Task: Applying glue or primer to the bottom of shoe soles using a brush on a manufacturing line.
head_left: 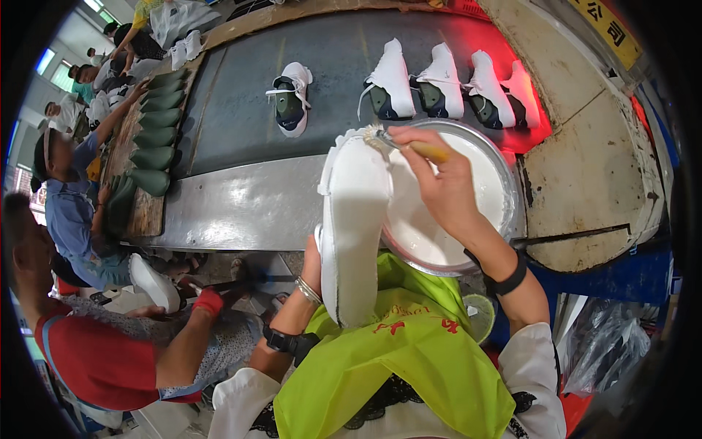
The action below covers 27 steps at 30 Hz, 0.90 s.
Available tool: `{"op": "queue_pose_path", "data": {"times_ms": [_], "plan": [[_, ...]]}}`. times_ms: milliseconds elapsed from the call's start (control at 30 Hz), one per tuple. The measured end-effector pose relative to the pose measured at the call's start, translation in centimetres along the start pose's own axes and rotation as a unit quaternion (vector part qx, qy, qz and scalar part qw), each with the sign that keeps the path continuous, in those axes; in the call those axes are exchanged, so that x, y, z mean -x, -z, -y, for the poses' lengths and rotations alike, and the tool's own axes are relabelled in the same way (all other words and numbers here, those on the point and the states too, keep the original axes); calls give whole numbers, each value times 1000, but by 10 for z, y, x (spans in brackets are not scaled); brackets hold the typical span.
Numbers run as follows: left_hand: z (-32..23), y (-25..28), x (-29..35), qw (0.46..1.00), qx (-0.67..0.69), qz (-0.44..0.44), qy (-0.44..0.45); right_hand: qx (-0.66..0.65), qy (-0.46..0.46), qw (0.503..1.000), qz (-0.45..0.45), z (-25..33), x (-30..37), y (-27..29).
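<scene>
Though askew, red lettering [395,327] on lime-green apron [424,369] beside white shoe [356,219].

White shoe [356,238] sole-up, brush [430,151] at tip

Green sole-shaped pieces [155,137] lie on a wooden board [148,222]

- The held shoe [355,241] is white, also its sole.
- The brush [382,137] has yellow handle and pale bristles.
- The liquid [413,212] is white, its basin [439,269] silver.
- The apron [409,351] is lime green, with red printing.
- The insoles [156,137] are dark green.
- The right wristband [510,276] is black.
</scene>
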<state>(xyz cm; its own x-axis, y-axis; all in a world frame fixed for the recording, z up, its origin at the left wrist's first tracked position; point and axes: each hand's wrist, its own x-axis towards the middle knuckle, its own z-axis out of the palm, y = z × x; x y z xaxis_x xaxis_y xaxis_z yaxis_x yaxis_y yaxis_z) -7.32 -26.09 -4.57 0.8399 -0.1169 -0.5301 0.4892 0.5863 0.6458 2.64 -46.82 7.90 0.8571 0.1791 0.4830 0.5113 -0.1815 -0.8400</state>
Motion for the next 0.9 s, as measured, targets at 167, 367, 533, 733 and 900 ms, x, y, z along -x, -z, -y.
{"op": "queue_pose_path", "data": {"times_ms": [167, 367, 533, 733, 900], "plan": [[2, -4, 6, 999, 45, 5, -28, 95, 127, 985, 71, 11, 64, -12], [8, 12, 3, 996, 65, 45, 35, 47, 37, 993, 106, 37, 40, -18], [22, 21, 2, 999, 19, -33, 14, 12, -71, 997, -28, -9, -40, -15], [8, 32, -9, 999, 36, -4, 1, 102, 65, 993, 11, 9, 24, -24], [-39, 18, -45, 996, 79, 20, -41, -54, -241, 966, 81, 20, 57, -15]]}}
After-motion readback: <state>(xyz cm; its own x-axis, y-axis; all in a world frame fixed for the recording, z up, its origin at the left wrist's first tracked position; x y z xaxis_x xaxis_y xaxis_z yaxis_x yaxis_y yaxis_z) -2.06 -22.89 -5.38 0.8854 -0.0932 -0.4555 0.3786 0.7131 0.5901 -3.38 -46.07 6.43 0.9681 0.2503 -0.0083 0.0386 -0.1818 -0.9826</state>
